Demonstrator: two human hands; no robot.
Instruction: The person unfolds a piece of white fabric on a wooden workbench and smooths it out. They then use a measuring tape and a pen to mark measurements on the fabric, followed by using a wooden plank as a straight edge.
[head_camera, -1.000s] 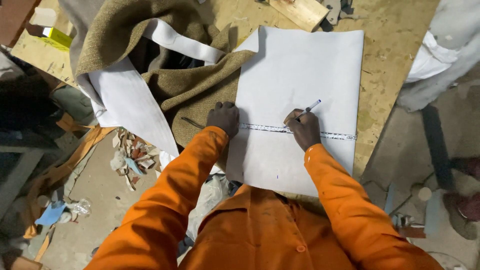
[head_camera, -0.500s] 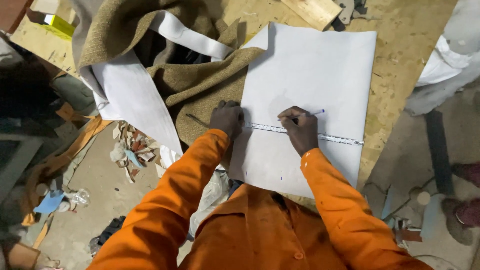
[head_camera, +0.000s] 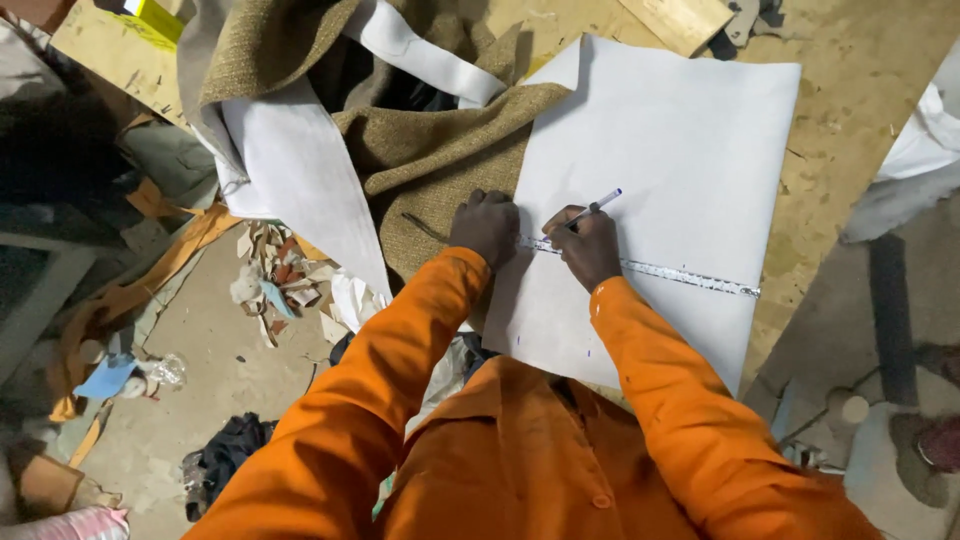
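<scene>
A large white sheet (head_camera: 680, 150) lies on a chipboard table (head_camera: 850, 150). A measuring tape (head_camera: 690, 275) stretches across the sheet from left to right. My left hand (head_camera: 485, 228) presses flat on the tape's left end at the sheet's edge. My right hand (head_camera: 585, 245) sits just right of it, gripping a pen (head_camera: 598, 205) whose tip touches the sheet beside the tape. Both arms wear orange sleeves.
Olive-brown woven fabric (head_camera: 440, 140) with white lining (head_camera: 300, 190) is heaped left of the sheet. A wooden offcut (head_camera: 685, 20) lies at the table's far edge. Scraps (head_camera: 270, 275) litter the floor at left. Another person's white garment (head_camera: 925, 140) shows at right.
My right hand has slid left along the tape with the pen, ending close beside my left hand. The left hand stays on the tape's end.
</scene>
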